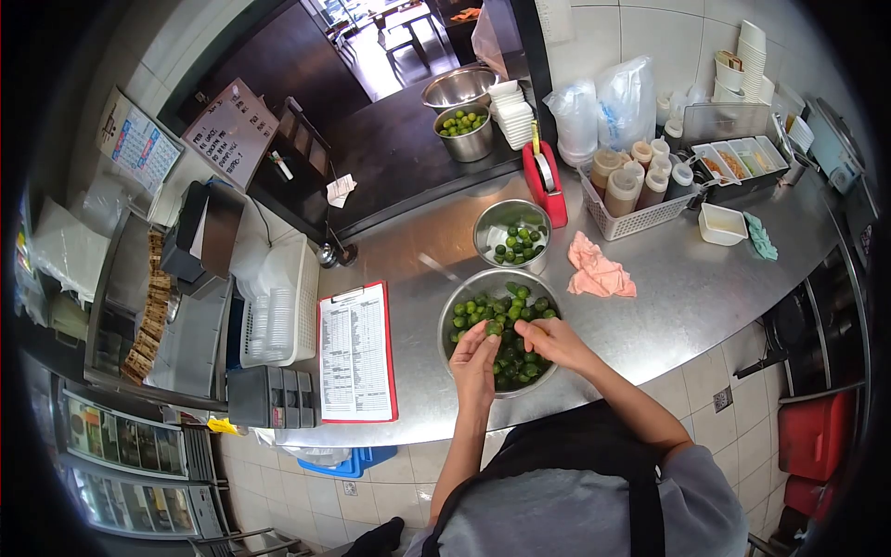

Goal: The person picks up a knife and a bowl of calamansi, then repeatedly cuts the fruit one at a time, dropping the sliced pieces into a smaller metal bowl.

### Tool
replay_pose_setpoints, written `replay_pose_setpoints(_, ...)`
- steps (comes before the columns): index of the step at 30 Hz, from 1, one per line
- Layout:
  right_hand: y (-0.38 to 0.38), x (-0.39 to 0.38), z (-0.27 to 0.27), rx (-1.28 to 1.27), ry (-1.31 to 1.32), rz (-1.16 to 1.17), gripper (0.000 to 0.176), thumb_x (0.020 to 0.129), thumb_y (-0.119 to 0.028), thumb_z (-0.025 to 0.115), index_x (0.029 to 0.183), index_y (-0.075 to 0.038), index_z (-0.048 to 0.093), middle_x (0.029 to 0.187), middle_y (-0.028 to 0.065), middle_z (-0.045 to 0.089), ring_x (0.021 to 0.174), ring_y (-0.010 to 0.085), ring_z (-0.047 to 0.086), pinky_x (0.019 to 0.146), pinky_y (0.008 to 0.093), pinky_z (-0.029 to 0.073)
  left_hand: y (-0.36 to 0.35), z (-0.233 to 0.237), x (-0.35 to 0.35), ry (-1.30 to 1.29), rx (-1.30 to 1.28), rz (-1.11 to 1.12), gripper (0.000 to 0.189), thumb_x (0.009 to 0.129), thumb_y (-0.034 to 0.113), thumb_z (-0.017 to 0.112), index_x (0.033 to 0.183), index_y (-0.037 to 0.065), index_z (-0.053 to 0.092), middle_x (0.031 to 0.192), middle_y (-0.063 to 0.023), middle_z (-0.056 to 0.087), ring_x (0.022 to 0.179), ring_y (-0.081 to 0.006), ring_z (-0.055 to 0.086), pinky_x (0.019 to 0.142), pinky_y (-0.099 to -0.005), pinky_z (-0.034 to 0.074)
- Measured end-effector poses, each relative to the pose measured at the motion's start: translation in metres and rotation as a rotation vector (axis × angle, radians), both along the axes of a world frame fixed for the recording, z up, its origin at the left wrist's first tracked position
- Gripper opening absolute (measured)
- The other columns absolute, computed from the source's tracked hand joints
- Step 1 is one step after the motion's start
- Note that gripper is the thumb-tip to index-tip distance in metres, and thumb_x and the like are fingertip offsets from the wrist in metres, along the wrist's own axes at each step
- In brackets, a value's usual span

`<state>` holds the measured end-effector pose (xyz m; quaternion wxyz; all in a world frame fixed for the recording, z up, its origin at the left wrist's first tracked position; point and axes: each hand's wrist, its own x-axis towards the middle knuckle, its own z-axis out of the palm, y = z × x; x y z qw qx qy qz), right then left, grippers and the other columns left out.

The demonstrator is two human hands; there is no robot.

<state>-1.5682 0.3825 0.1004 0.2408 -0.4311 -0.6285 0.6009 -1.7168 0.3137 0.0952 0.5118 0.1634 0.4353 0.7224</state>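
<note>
A large steel bowl (446, 357) full of small green limes (518, 371) stands at the counter's front edge, right before me. Over it, my left hand (476, 360) pinches one lime (494, 328) between thumb and fingertips. My right hand (557, 343) is closed just to the right of that lime, its thumb and fingers pressed together. Whatever it may grip is too small to make out. Directly behind stands a smaller steel bowl (480, 243) with several dark green limes (518, 246) in it.
A red clipboard (356, 353) lies to the left, near a white basket (306, 306) of plastic containers. Rightward are a pink cloth (599, 267), a red tape dispenser (545, 186) and a crate (640, 221) of sauce bottles (623, 188). On the dark ledge stands a pot of limes (464, 144).
</note>
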Motion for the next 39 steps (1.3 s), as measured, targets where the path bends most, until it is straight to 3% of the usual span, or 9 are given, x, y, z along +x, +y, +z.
replay_pose_setpoints(2,-0.001,0.000,0.000,0.397,-0.141,-0.055,0.064,0.071,-0.066,0.057,0.058,-0.004,0.054,0.050,0.0118,0.052,0.045,0.0250,0.053,0.046,0.0355,0.039,-0.002,-0.007,-0.004,-0.140,-0.011,-0.029,0.023,0.080,-0.004,0.059,0.103,-0.001,0.058,0.104,-0.0099,0.060,0.097,-0.0162,0.058,0.087,-0.0279,0.049)
replay_pose_setpoints(5,-0.004,0.006,0.019,0.499,-0.279,0.017,0.061,0.064,-0.061,0.066,0.069,-0.001,0.060,0.058,0.0158,0.056,0.055,0.0328,0.056,0.055,0.0412,0.042,-0.004,-0.015,-0.007,-0.246,0.060,-0.059,0.024,0.081,-0.001,0.059,0.105,-0.002,0.056,0.106,-0.0122,0.059,0.097,-0.0194,0.059,0.086,-0.0300,0.050)
replay_pose_setpoints(8,-0.005,0.005,0.025,0.595,-0.328,0.033,0.065,0.056,-0.065,0.069,0.068,-0.002,0.060,0.059,0.0145,0.058,0.057,0.0331,0.057,0.055,0.0410,0.042,-0.005,-0.011,-0.006,-0.188,0.051,-0.103,0.027,0.084,0.005,0.058,0.110,-0.001,0.052,0.108,-0.0151,0.058,0.099,-0.0221,0.059,0.087,-0.0314,0.049)
replay_pose_setpoints(17,-0.002,0.003,0.027,0.731,-0.298,0.043,0.065,0.052,-0.066,0.071,0.064,-0.003,0.057,0.055,0.0117,0.055,0.053,0.0318,0.055,0.050,0.0401,0.039,-0.004,-0.006,-0.008,-0.128,0.097,-0.100,0.027,0.085,0.011,0.059,0.109,0.001,0.052,0.109,-0.0150,0.058,0.102,-0.0241,0.057,0.092,-0.0337,0.046)
replay_pose_setpoints(26,0.003,0.006,0.026,0.728,-0.289,0.042,0.063,0.051,-0.064,0.073,0.061,-0.004,0.055,0.055,0.0111,0.054,0.053,0.0311,0.055,0.050,0.0397,0.038,0.001,-0.014,-0.008,-0.064,0.074,-0.117,0.022,0.085,0.010,0.058,0.104,0.001,0.053,0.104,-0.0127,0.060,0.099,-0.0221,0.058,0.091,-0.0326,0.046)
replay_pose_setpoints(29,0.008,0.011,0.025,0.710,-0.293,0.057,0.063,0.051,-0.064,0.072,0.062,-0.004,0.056,0.055,0.0121,0.054,0.054,0.0317,0.055,0.051,0.0400,0.039,-0.001,-0.013,-0.010,-0.096,0.078,-0.143,0.023,0.086,0.013,0.059,0.106,0.002,0.053,0.104,-0.0093,0.059,0.094,-0.0155,0.059,0.084,-0.0265,0.048)
replay_pose_setpoints(35,0.019,0.027,0.008,0.685,-0.349,-0.010,0.065,0.053,-0.068,0.069,0.056,-0.005,0.053,0.049,0.0120,0.051,0.050,0.0323,0.055,0.050,0.0408,0.041,-0.006,0.007,-0.009,-0.177,0.063,-0.103,0.022,0.086,0.011,0.058,0.107,0.002,0.053,0.101,-0.0097,0.060,0.089,-0.0168,0.060,0.078,-0.0284,0.052)
replay_pose_setpoints(38,0.019,0.031,0.010,0.606,-0.335,0.018,0.065,0.056,-0.067,0.069,0.058,-0.004,0.054,0.050,0.0136,0.052,0.052,0.0333,0.055,0.051,0.0405,0.040,0.002,-0.008,-0.023,-0.218,0.033,-0.218,0.023,0.085,0.010,0.059,0.105,0.001,0.054,0.098,-0.0109,0.061,0.088,-0.0181,0.061,0.077,-0.0295,0.052)
replay_pose_setpoints(39,0.019,0.031,0.011,0.574,-0.312,-0.012,0.064,0.057,-0.066,0.068,0.059,-0.003,0.055,0.051,0.0141,0.052,0.052,0.0329,0.055,0.051,0.0401,0.040,0.012,-0.007,-0.023,-0.118,0.023,-0.209,0.023,0.085,0.011,0.060,0.105,0.000,0.054,0.097,-0.0113,0.061,0.089,-0.0184,0.061,0.077,-0.0295,0.052)
